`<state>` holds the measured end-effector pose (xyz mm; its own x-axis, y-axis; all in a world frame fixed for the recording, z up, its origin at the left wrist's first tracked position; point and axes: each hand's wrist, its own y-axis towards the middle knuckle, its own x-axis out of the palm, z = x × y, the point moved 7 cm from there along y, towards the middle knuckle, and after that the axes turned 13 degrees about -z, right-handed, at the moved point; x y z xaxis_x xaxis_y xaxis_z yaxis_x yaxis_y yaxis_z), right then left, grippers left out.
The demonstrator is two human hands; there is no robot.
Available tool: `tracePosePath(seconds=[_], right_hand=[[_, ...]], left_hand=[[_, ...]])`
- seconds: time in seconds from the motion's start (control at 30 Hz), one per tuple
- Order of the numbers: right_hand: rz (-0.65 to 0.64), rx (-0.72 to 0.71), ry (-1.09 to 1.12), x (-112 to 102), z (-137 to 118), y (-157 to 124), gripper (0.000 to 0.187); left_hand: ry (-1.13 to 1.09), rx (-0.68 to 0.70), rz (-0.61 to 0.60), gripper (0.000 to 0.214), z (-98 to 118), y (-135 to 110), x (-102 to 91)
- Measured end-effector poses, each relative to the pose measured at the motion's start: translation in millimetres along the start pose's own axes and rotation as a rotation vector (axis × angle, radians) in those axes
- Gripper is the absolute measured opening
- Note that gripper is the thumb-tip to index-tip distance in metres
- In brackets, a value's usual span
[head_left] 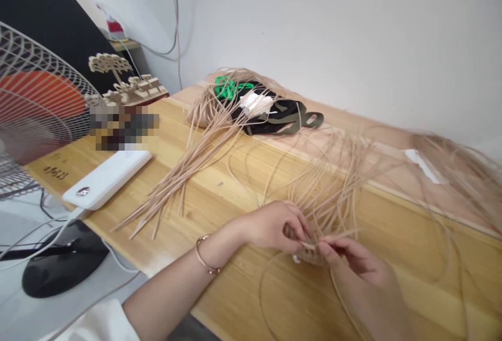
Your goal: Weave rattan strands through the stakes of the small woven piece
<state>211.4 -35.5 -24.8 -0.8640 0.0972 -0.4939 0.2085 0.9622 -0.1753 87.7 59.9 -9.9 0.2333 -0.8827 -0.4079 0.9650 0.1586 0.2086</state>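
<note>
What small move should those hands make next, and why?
Perhaps the right hand could gently snug the strand: it spans both hands at the weave, where the left hand also pinches and could steady it.

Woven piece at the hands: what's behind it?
Pale strands fan out behind the woven piece, over the table. Its far side can't be seen: its near side and the left hand cover it.
</note>
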Motion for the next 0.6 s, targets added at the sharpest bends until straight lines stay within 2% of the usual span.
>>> tracePosePath(seconds=[0.13,0.27,0.33,0.43,0.6], right_hand=[[-0.015,-0.105,-0.048,-4.1,-9.0,-4.6,0.019],[-0.052,-0.326,-0.228,1.3,-42.8,-9.2,0.012],[-0.093,-0.384,-0.299,7.2,-56.3,-7.8,0.012],[-0.142,-0.339,-0.333,13.1,-63.4,1.1,0.015],[-0.243,-0.237,-0.315,16.7,-60.9,14.5,0.015]], left_hand=[[-0.005,-0.009,-0.012,0.003,1.8,-0.1,-1.2],[0.03,-0.003,-0.036,0.004,6.8,0.4,-0.9],[0.043,-0.011,-0.035,0.002,7.2,0.7,-0.5],[0.083,-0.026,-0.035,0.003,6.0,1.6,0.9],[0.12,-0.061,-0.056,0.01,2.0,3.2,4.0]])
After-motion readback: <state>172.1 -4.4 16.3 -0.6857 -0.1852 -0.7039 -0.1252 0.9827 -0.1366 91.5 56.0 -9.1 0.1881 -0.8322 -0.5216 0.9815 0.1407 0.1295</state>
